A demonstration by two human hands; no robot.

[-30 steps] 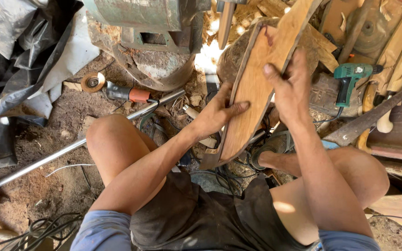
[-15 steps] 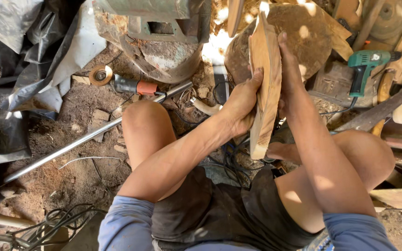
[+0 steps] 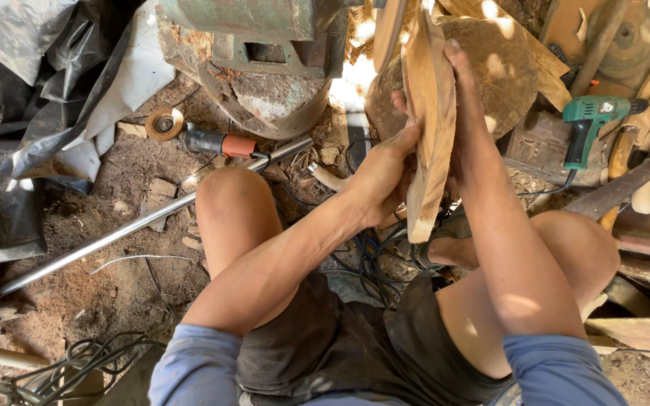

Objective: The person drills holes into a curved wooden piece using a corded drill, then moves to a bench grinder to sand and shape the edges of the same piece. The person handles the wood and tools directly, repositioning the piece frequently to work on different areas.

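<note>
While held edge-on above the lap, a long curved wooden slab (image 3: 429, 128), judged stiff, fairly heavy and rough, is clamped between the left hand (image 3: 381, 177) and the flat-pressed right hand (image 3: 466, 113), best gripped at mid-length.

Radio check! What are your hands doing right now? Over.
Left hand and right hand both gripping the flat light-brown wooden plank, held on edge. Round wooden stump behind. Over.

Dirt floor (image 3: 114, 278) strewn with sawdust, wood scraps; black plastic sheeting (image 3: 31, 98) at left; patchy sunlight.
</note>
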